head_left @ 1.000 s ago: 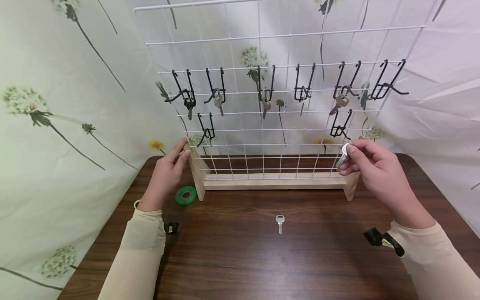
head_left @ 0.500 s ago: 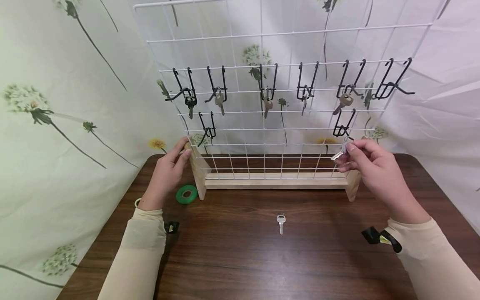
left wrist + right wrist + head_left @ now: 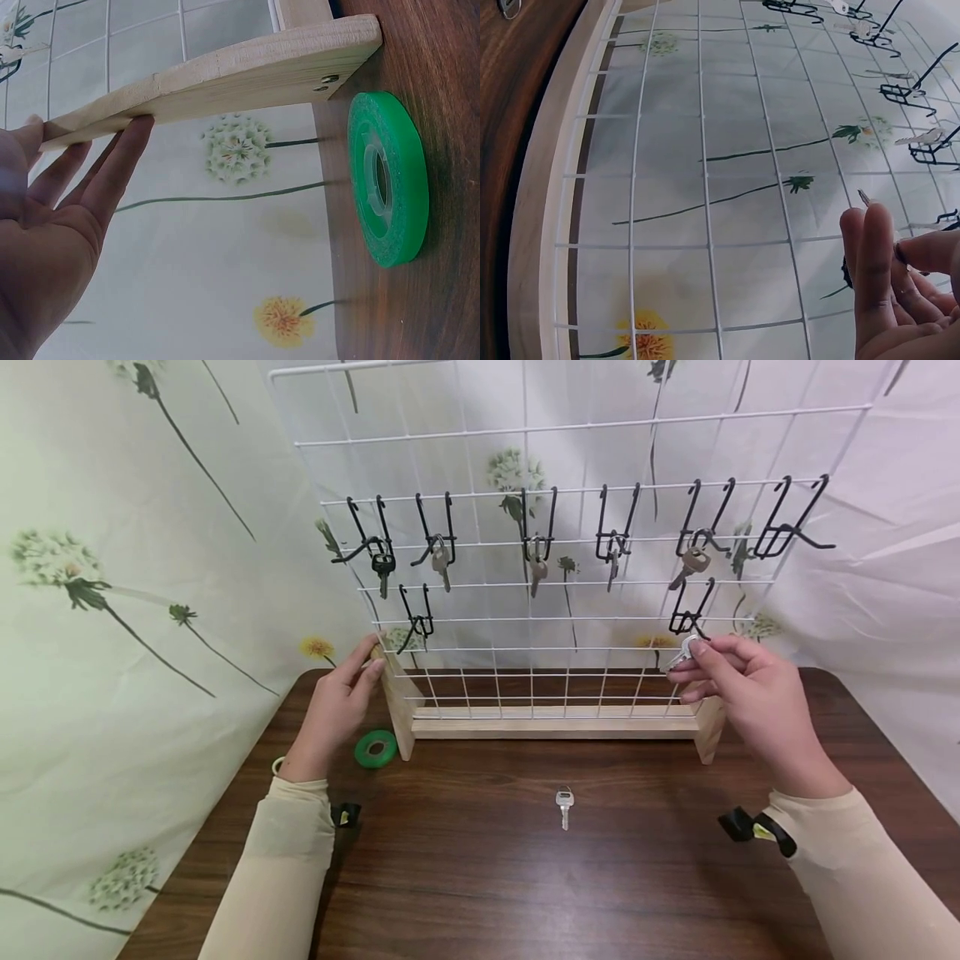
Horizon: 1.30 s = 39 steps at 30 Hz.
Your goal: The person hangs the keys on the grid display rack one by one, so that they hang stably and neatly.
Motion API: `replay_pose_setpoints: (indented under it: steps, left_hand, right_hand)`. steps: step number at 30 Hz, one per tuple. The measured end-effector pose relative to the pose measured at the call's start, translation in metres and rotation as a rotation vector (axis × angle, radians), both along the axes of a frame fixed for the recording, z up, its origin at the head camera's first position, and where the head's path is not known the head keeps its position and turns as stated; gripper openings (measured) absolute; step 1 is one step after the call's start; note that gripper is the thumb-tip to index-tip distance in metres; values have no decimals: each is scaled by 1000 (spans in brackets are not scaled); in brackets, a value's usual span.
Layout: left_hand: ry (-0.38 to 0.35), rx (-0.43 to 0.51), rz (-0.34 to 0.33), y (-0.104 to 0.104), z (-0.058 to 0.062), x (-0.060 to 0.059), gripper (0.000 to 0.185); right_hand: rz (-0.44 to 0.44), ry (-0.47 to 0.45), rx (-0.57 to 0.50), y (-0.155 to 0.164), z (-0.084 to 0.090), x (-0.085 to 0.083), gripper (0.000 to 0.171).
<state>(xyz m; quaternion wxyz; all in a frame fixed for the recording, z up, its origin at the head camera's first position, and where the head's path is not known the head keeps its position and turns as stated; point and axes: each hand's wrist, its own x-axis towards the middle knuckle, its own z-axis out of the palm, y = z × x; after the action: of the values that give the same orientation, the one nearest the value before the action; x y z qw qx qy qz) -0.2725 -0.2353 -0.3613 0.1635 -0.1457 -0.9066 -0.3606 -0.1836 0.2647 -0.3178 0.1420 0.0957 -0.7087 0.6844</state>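
Note:
My right hand [image 3: 757, 702] pinches a silver key [image 3: 679, 657] between thumb and fingers, its blade pointing down and left. Just above it is the lower right black hook [image 3: 687, 620] on the white wire grid [image 3: 531, 681]. Whether the key's ring touches this hook cannot be told; fingers hide most of the key in the right wrist view. My left hand [image 3: 333, 718] grips the left wooden leg [image 3: 240, 79] of the grid's stand, thumb on one side and fingers on the other. A second silver key [image 3: 565, 807] lies on the table in front.
Keys hang on several upper hooks, among them a black-headed key [image 3: 383, 566] at left and a brownish key [image 3: 692, 566] at right. The upper right hook [image 3: 787, 531] and lower left hook [image 3: 417, 622] are bare. A green tape roll [image 3: 376, 749] lies by the left leg.
My right hand has shifted slightly, bringing the key up closer beneath the lower right hook, and the key has tilted in the fingers. The left hand stays on the wooden leg.

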Motion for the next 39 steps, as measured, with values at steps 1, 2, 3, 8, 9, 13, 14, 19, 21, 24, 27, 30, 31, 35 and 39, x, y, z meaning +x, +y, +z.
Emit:
replay_pose_setpoints:
  steps: [1,2,3,8,9,13,14,19,21,24,27,30,31,35,39]
  left_hand:
    - [0,-1,2,0,0,0,53]
    - [-1,-1,4,0,0,0,53]
    - [0,-1,5,0,0,1,53]
    - [7,1,7,0,0,0,52]
    - [8,2,6,0,0,0,52]
    - [17,7,2,0,0,0,51]
    - [20,7,1,1,1,1,51]
    - [28,6,2,1,1,1,51]
    - [27,6,2,0,1,1,51]
    - [26,7,0,0,1,0,51]
    - [27,8,-3,0,1,1,50]
    - [29,11,-3,-1,1,0,50]
    - [30,10,-3,-1,1,0,50]
    - [23,10,4,-1,1,1,50]
    - [4,10,0,0,2,1,51]
  right_hand:
    - [-11,-4,5,0,0,-1,15]
    - [-21,-8,6,0,0,-2,16]
    - [-35,-13,16,0,0,-3,18]
    - [-47,-28,-10,0,-3,-7,24]
    - [-43,-34,-1,0,-4,-7,26]
    - [-26,-86,124,-1,-11,-6,44]
    - [-25,-106,171,-2,-14,-5,48]
    - [13,-194,298,-16,-34,-4,52]
    - [43,-228,316,-26,-44,-4,50]
    - [111,-286,344,-42,-61,-2,48]
    - [190,-341,375,-61,-76,1,47]
    - [249,-388,426,-79,-89,5,42]
    - [262,-400,450,-84,-92,6,40]
    - [293,-424,562,-98,-101,10,30]
    - [287,-422,641,-103,-104,13,26]
